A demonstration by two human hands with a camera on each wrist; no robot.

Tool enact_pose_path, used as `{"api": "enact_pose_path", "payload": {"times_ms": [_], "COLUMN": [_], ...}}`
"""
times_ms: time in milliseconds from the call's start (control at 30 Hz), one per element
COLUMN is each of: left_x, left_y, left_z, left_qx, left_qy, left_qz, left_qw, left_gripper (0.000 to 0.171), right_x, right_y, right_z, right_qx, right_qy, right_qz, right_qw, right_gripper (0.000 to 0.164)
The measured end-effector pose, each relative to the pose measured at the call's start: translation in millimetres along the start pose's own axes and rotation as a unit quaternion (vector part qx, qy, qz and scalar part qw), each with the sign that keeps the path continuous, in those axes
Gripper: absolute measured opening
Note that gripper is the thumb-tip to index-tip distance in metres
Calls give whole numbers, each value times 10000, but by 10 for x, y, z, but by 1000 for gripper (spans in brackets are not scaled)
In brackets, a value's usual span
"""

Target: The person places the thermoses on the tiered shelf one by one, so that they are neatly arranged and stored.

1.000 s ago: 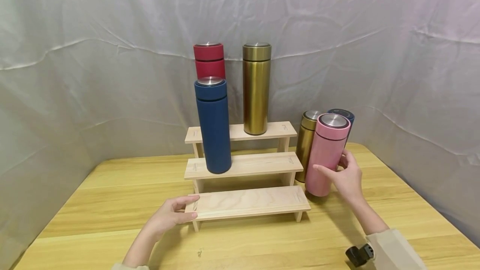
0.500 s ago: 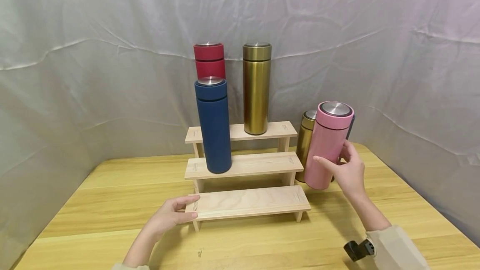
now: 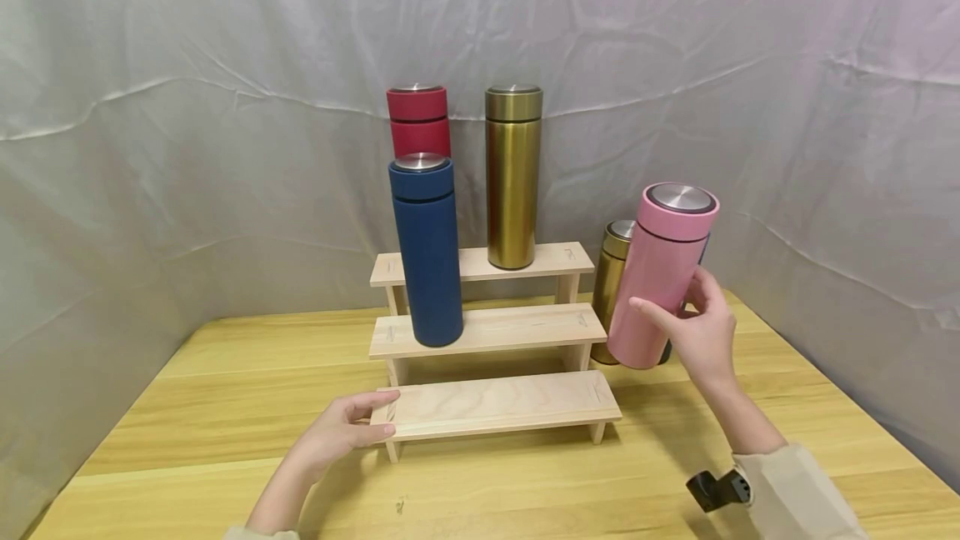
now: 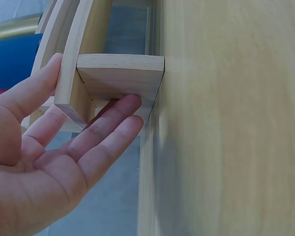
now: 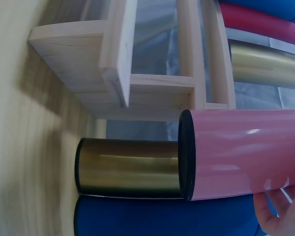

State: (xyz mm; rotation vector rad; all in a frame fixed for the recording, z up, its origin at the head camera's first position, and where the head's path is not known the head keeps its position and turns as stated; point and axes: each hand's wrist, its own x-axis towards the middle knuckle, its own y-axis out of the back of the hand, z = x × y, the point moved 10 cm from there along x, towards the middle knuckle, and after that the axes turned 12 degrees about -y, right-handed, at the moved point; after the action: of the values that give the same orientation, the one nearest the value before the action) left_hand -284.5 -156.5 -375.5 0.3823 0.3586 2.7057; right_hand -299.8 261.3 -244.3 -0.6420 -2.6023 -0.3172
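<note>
My right hand [image 3: 703, 342] holds a pink thermos flask [image 3: 662, 282] around its lower half, thumb on the near side. The flask tilts slightly, its base off the table in the right wrist view. Behind it stand a short gold flask [image 3: 610, 290] and a mostly hidden blue flask [image 5: 162, 216]. My left hand [image 3: 336, 432] grips the left end of the lowest step of a wooden three-step stand [image 3: 495, 405]. In the left wrist view, fingertips [image 4: 132, 102] touch that step's leg.
A tall blue flask [image 3: 427, 265] stands on the middle step's left part. The top step bears a tall gold flask [image 3: 513, 182] and, partly hidden behind the blue one, a red flask [image 3: 418, 123]. Grey cloth [image 3: 225, 173] hangs behind the wooden table [image 3: 225, 407].
My right hand has lifted the pink flask up and slightly rightward from near the table, covering more of the blue flask behind. My left hand and the stand stay put.
</note>
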Motion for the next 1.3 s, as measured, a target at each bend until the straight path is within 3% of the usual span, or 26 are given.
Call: {"api": "enact_pose_path", "payload": {"times_ms": [67, 667, 1300], "left_x": [0, 2, -1], "left_y": [-1, 0, 7], "left_z": [2, 13, 8], "left_qx": [-3, 4, 51], "left_qy": [-13, -18, 6], "left_qz": [-11, -4, 44], "left_qw": [10000, 10000, 10000], "left_gripper": [52, 52, 52], "right_x": [-40, -33, -119], "right_y": [3, -32, -273], "right_z": [-123, -397, -411], "right_qx": [-312, -17, 351], "right_qy": [-128, -39, -122], "right_qz": [175, 106, -141], "right_qw": [9993, 9999, 9992], "right_gripper": [57, 57, 53]}}
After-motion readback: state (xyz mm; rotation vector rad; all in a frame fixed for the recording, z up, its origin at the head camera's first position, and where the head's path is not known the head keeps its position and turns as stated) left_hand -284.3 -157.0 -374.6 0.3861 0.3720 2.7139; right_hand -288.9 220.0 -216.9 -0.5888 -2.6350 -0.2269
